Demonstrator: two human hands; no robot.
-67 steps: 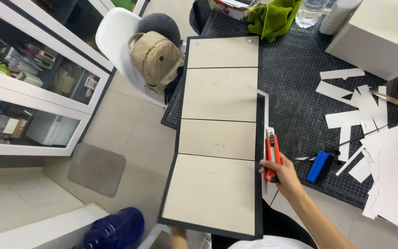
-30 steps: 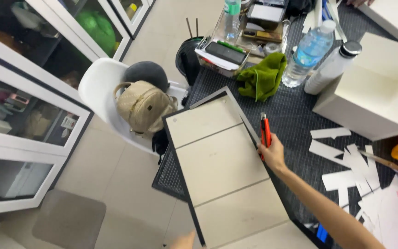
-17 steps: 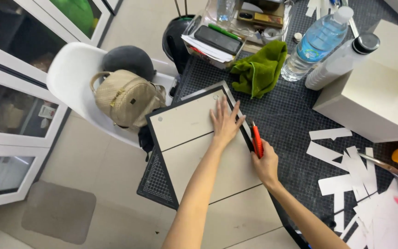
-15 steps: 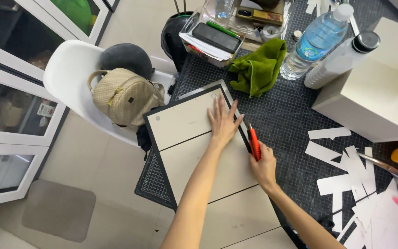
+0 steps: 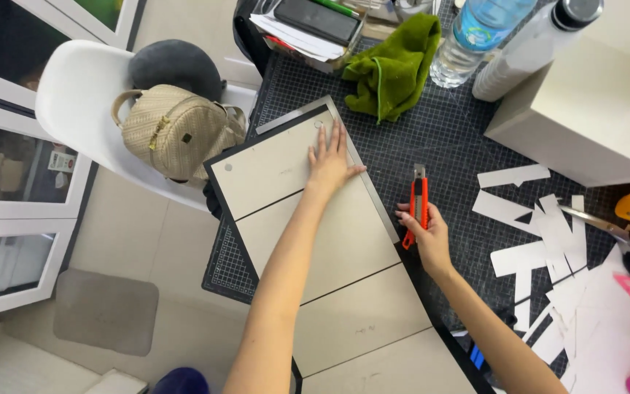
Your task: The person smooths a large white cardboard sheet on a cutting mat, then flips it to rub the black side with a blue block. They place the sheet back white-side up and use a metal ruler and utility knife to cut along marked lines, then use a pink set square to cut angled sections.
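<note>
Utility knife (image 5: 417, 206) gripped by right hand (image 5: 426, 235); left hand (image 5: 329, 157) flat on board (image 5: 315, 241).

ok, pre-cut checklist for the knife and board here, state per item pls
1. Left hand flat on the board, pinning its far end: ok.
2. Right hand gripping the orange utility knife: ok.
3. Blade out: cannot tell, tip too small to see.
4. Knife at the board's edge: not ok, it sits apart over the cutting mat, right of the board.
5. Left fingers clear of that right edge: not ok, thumb reaches the metal strip along it.
6. Board fully on the mat: not ok, its near part overhangs past the mat's corner.
</note>
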